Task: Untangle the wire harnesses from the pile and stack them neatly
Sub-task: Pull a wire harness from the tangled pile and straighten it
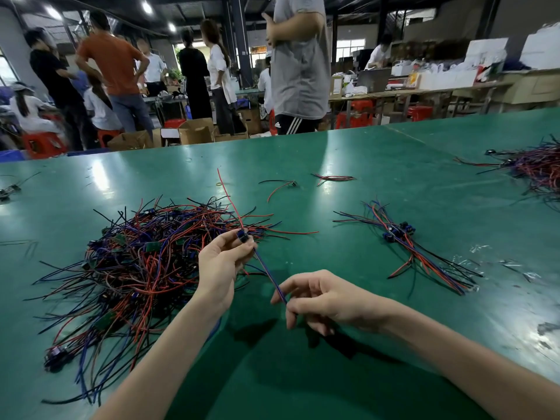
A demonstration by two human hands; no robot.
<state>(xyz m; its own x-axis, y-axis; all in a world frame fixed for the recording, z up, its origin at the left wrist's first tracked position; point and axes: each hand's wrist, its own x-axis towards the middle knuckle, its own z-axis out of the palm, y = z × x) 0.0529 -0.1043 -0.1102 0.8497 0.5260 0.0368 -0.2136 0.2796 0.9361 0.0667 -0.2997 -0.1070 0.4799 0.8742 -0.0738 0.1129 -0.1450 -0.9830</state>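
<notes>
The big green table (pixel 394 165) fills the view. On its left side sits the tangled pile (pixel 136 262): red, black, blue and purple wires knotted every which way, with small green boards and dark connectors buried among them. Far off at the right edge there's a second heap (pixel 533 168) in the same colours.

Between the two, right of centre, lies the sorted stack (pixel 403 237). It's a handful of harnesses laid roughly parallel, blue connectors bunched in the middle, wire tails fanning out both ways.

Now the hands, just in front of the pile. The left hand (pixel 218 262) is up at the pile's right edge, thumb and fingertips pinching one harness (pixel 268 272) by its blue connector (pixel 241 235). The right hand (pixel 321 298) sits lower and nearer, thumb and forefinger nipped on the other end of that harness's blue-and-red wire pair, remaining fingers loosely curled. The pair runs taut and straight between the two hands.

From the connector a single red wire (pixel 228 197) shoots up and away over the pile. Beyond it, small loose wire scraps (pixel 280 184) lie on the table.
</notes>
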